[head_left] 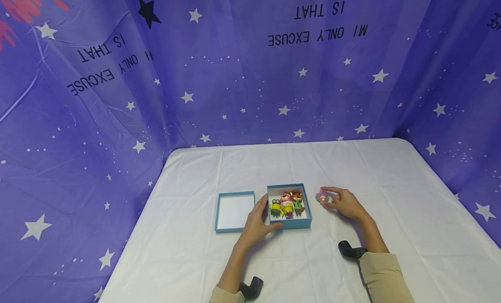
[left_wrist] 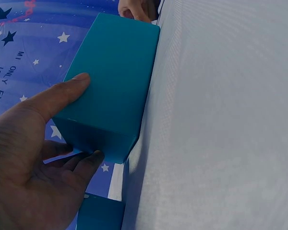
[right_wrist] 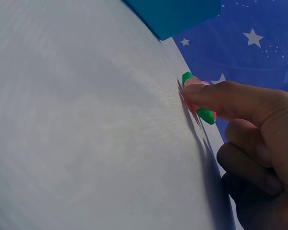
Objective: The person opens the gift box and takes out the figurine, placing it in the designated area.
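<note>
A blue box [head_left: 291,224] with a white inside holds several toy figures: a yellow one-piece minion figure [head_left: 275,207], a pink bear-like figure [head_left: 286,204] and a fox figure [head_left: 298,203]. My left hand [head_left: 256,224] grips the box's near left corner, thumb on the front wall and fingers along the left side, as the left wrist view also shows. To the right of the box, my right hand [head_left: 346,203] pinches a small pink and green figure [head_left: 322,198] between thumb and index finger, low over the white cloth. The other right fingers are curled in.
Left of the box lies its blue-rimmed lid [head_left: 235,211], white inside facing up. A white cloth [head_left: 188,259] covers the table. Purple curtains [head_left: 250,77] with stars and lettering hang behind and at both sides.
</note>
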